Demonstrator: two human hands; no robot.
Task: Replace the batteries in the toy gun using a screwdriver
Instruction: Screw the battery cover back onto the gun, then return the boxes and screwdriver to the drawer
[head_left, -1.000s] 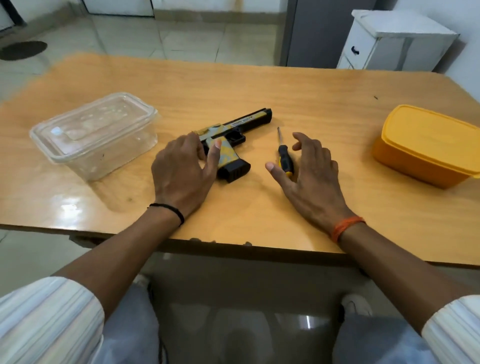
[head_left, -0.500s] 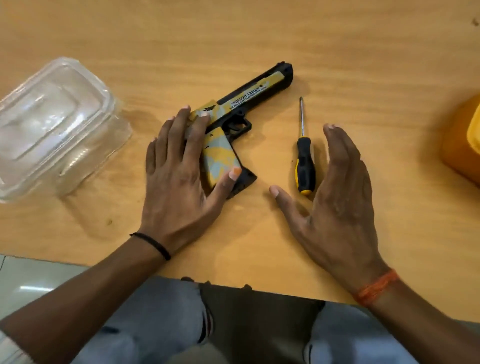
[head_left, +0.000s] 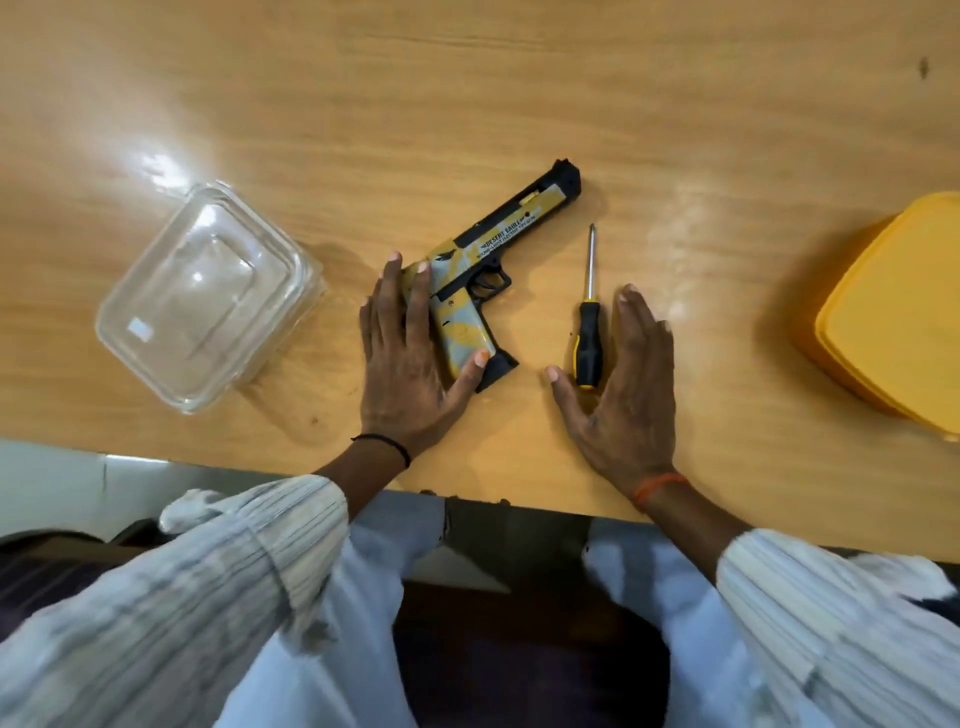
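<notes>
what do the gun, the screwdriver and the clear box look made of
Gun: likely plastic, matte black with yellow printed panels. Screwdriver: shiny metal shaft; black and yellow handle, probably plastic or rubber. Clear box: see-through, glossy with glare; glass or hard plastic, cannot tell.

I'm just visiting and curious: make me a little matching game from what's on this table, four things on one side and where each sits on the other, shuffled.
Things:
1. toy gun
2. screwdriver
3. clear container
4. yellow box

Places:
A. far right edge of the table
B. under the left hand's fingers
C. far left, lid on
D. just left of the right hand

Pairs: 1-B, 2-D, 3-C, 4-A
</notes>
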